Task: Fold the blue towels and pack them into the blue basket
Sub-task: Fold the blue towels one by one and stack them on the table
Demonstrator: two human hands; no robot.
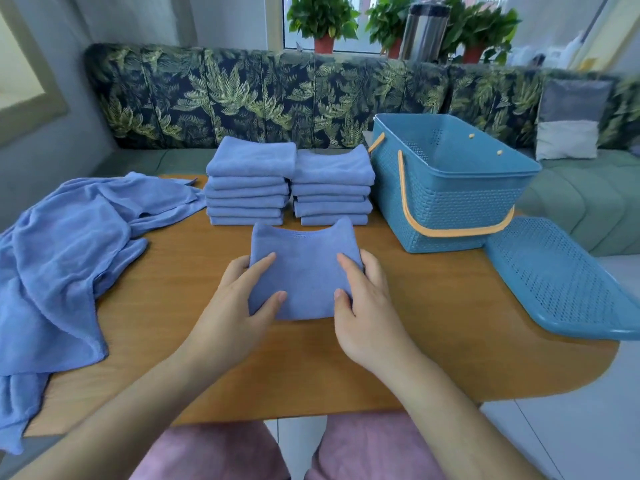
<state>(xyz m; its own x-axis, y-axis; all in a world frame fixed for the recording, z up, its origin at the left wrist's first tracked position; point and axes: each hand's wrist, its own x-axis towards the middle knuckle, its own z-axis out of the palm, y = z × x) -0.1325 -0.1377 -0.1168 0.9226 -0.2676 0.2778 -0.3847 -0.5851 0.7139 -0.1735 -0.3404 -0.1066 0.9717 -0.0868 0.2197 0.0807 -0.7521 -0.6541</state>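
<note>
Two hands share the grip. Your left hand (239, 299) and right hand (367, 306) each grasp a side edge of the folded towel (303, 275). Thumb and forefinger lie on top, and the other fingers curl round the edge, mostly hidden. The towel rests flat on the table (433, 323), near its middle.

Expect it to be light, soft and limp. With no stiffness of its own, the layers will probably slip and fan open if you lift by one corner. Hold it from both sides as you do now, or slide a flat palm beneath.

At 12 o'clock from the grip, two stacks of folded towels (247, 192) stand side by side. At 2 o'clock sits the blue basket (446, 202), open-topped, with nothing showing inside from this angle. Its lid (561, 282) lies at 3 o'clock, overhanging the table's edge. At 9 o'clock a heap of unfolded towels (62, 254) sprawls and drapes off the table.
</note>
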